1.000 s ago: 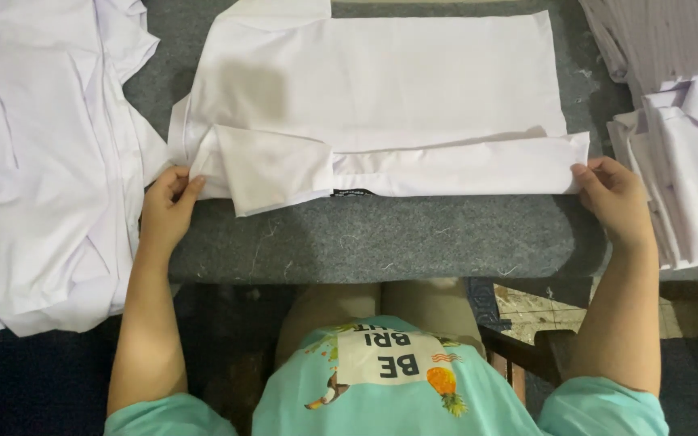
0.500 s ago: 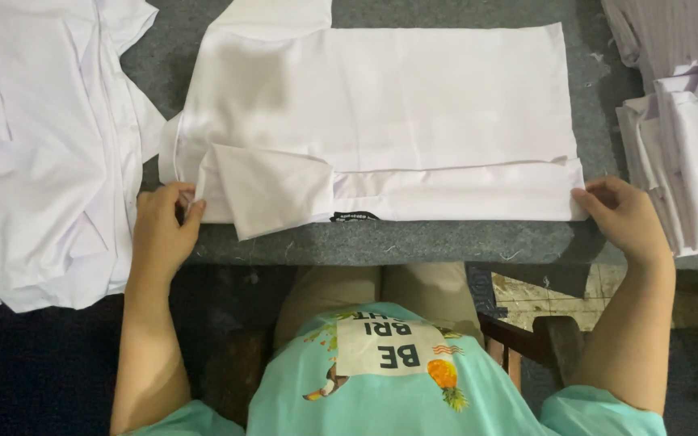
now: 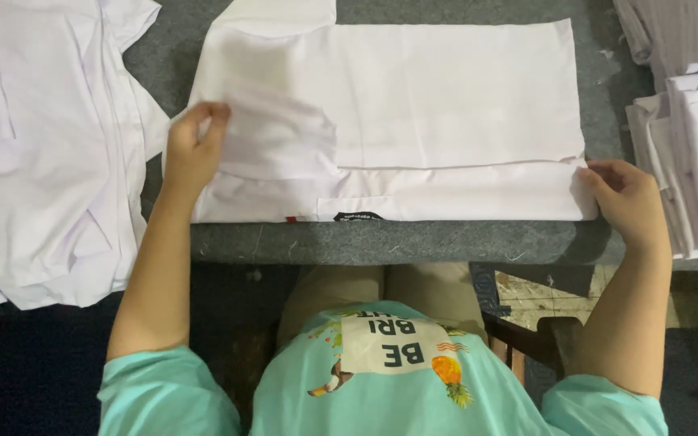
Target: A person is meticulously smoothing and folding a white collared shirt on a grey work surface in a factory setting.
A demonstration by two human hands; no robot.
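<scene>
Two hands' grip pinches the white shirt (image 3: 414, 121): left hand (image 3: 191, 149) its sleeve, right hand (image 3: 625, 202) its edge, fingertips hidden.

A white shirt (image 3: 414, 121) lies flat and partly folded into a long rectangle across the grey surface (image 3: 381, 241), its near edge running along the surface's near edge. Its sleeve (image 3: 280, 133) is folded across the left part, lifted a little at its left end, and a narrow folded strip runs along the near side. A small black label (image 3: 357, 216) shows on that near strip, left of the middle.
</scene>
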